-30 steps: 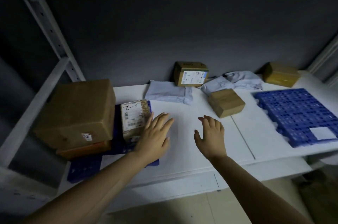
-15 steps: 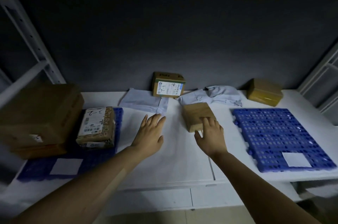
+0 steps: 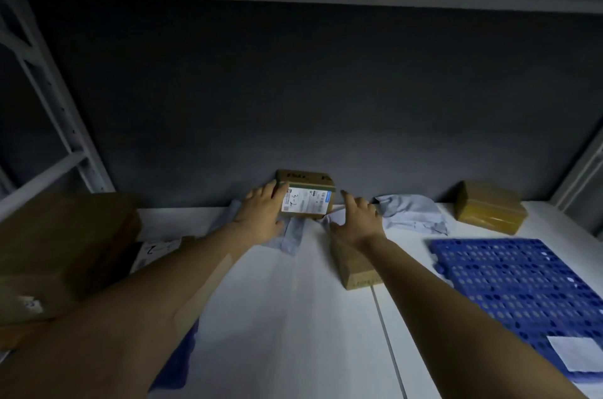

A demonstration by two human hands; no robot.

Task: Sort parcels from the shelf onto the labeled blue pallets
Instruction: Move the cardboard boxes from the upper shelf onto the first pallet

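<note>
Hands reached together toward the labelled box point(image 3: 306, 194), which stood against the dark back wall point(image 3: 326, 98) on the white shelf point(image 3: 293, 317), its white shipping label facing the camera. All other places are given from that box. The left hand point(image 3: 261, 212) lay against the box's left side, fingers loosely spread and touching its left edge and upper corner, but not closed round it. The right hand point(image 3: 355, 219) sat just beside the box's right side with fingers spread wide, the index finger stretched toward the right edge; whether it touched could not be told. Pale grey mailer bags lay under and beside the box, one point(image 3: 287, 235) beneath the left hand and a crumpled one point(image 3: 411, 212) to the right. Farther right stood a taped brown parcel point(image 3: 489, 206). In front of the box, below the right wrist, lay a small plain carton point(image 3: 352, 268). Front right lay a blue pallet point(image 3: 522, 287) bearing a white label point(image 3: 577, 356). Far to the left rose a large brown carton point(image 3: 65, 252), with a marked parcel point(image 3: 156, 252) partly hidden beside it.
</note>
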